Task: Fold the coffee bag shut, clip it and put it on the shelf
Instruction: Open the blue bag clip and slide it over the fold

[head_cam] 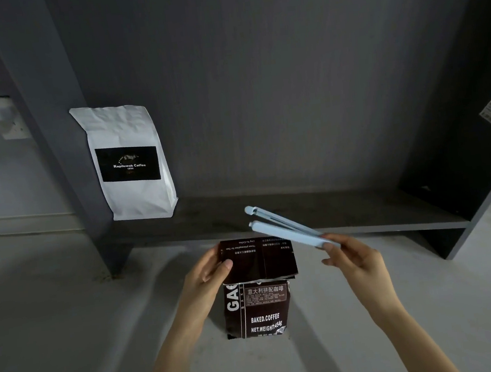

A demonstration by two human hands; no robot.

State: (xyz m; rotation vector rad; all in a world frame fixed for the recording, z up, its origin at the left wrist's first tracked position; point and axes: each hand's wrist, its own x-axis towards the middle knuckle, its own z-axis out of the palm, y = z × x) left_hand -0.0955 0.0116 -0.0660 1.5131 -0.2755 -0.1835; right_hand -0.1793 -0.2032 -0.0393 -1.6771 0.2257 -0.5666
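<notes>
- My right hand pinches the hinge end of the pale blue clip btw thumb & fingertips; clip's two arms splay apart in a narrow V, free ends pointing up-left.
- Clip hangs above the top right corner of the coffee bag, not touching it as far as I can tell.
- My left hand grips the bag's folded-over top flap at its left edge, thumb on the front, fingers behind.
- Bag is dark brown w/ white print, stands upright on the pale floor btw my forearms; flap is bent fwd so its text reads upside down.
- Just beyond the bag: low dark grey shelf, front edge near the flap.
- On the shelf's left end, a white coffee bag w/ black label stands vs the side panel.
- Far left on the wall: white socket w/ a cable plugged in.
</notes>
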